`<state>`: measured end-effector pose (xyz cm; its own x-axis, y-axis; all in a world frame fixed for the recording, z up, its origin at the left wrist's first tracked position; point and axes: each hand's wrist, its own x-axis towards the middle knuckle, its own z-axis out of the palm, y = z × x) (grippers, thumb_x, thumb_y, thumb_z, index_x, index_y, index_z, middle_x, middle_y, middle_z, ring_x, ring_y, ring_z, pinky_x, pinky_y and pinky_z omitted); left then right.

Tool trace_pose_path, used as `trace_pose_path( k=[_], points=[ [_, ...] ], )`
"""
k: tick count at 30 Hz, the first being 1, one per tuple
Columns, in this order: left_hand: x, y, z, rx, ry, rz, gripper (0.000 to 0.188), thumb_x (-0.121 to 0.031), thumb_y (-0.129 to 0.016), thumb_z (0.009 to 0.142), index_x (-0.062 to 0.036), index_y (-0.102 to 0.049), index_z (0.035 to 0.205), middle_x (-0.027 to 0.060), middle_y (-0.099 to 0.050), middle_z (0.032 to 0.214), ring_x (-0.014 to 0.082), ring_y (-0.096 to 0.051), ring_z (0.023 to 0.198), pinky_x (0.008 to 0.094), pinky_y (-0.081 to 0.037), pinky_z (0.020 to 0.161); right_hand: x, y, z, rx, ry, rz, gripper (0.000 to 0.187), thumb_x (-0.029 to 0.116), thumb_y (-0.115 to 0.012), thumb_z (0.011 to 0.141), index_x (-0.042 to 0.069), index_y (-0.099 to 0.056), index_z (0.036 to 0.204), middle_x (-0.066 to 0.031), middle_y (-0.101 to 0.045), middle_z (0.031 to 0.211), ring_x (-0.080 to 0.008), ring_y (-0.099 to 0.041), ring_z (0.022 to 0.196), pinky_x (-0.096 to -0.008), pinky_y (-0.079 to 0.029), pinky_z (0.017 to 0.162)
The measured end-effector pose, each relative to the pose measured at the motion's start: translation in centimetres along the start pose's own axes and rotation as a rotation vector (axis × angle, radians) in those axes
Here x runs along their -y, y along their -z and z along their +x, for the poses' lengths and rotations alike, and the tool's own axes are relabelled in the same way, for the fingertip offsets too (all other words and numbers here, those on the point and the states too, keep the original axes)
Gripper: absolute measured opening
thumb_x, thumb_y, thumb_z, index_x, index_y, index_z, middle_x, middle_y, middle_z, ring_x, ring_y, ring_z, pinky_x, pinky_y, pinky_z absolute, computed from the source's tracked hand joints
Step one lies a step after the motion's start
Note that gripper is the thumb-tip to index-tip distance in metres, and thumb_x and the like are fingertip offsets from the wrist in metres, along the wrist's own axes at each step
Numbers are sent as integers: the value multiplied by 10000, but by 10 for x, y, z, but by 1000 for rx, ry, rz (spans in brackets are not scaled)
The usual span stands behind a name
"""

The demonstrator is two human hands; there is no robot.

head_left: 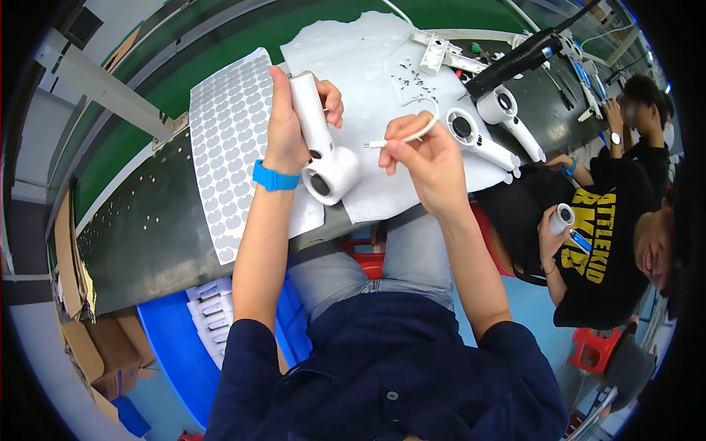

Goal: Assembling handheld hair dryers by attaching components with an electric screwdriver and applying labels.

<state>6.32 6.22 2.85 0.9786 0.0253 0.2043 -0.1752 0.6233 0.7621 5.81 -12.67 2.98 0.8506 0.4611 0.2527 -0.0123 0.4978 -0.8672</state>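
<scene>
My left hand (285,126) is wrapped round the handle of a white handheld fan or hair dryer (312,121), a tube with a round, dark-centred head. The head points down toward me, over the table's front edge. Between the thumb and fingers of my right hand (428,153) is a white charging cable (379,145), pinched just behind its small metal plug. The plug points left at the device, with a gap between them. The cable loops up behind my right fingers. Beneath both hands lies a white foam sheet (346,66).
A sheet of grey round stickers (228,140) lies left. To the right are similar white devices (482,143), scattered small dark screws (415,82), white plastic parts (437,53) and a black electric screwdriver (515,65). A blue bin (173,345) sits below; a co-worker (599,242) is at right.
</scene>
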Motion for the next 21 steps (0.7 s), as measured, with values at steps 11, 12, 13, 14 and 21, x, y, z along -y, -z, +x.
trace_pose_path(
  k=[11, 12, 13, 14, 21],
  points=[
    [10, 2, 0, -219, -23, 42, 655, -610, -179, 916, -53, -426, 675, 47, -426, 586, 154, -432, 521, 280, -412, 507, -37, -25, 10, -156, -45, -135, 141, 23, -623, 832, 26, -482, 817, -83, -578, 705, -128, -563, 588, -234, -435, 543],
    [10, 2, -1, -211, -31, 56, 634, -598, -181, 922, -56, -426, 703, 45, -409, 604, 156, -415, 537, 281, -399, 511, -37, -26, 9, -177, -24, -139, 144, 17, -620, 833, 27, -477, 815, -75, -570, 696, -122, -559, 587, -229, -431, 541],
    [10, 2, -2, -204, -38, 69, 613, -586, -184, 927, -59, -426, 731, 42, -393, 622, 158, -399, 553, 283, -386, 514, -37, -27, 10, -198, -3, -144, 147, 11, -617, 833, 28, -473, 813, -67, -561, 688, -116, -554, 586, -225, -427, 538],
    [10, 1, -2, -207, -38, 69, 613, -586, -184, 927, -59, -426, 731, 42, -393, 622, 158, -399, 553, 283, -386, 514, -37, -27, 10, -196, -7, -143, 147, 11, -617, 833, 28, -473, 813, -67, -561, 688, -116, -554, 586, -225, -427, 538],
    [12, -3, -1, -284, -60, 125, 699, -655, -235, 882, -22, -464, 697, 55, -460, 619, 153, -475, 555, 279, -430, 528, -34, -17, 11, -114, -3, -173, 158, 16, -614, 837, 32, -461, 807, -55, -552, 704, -96, -546, 596, -219, -428, 544]
  ],
)
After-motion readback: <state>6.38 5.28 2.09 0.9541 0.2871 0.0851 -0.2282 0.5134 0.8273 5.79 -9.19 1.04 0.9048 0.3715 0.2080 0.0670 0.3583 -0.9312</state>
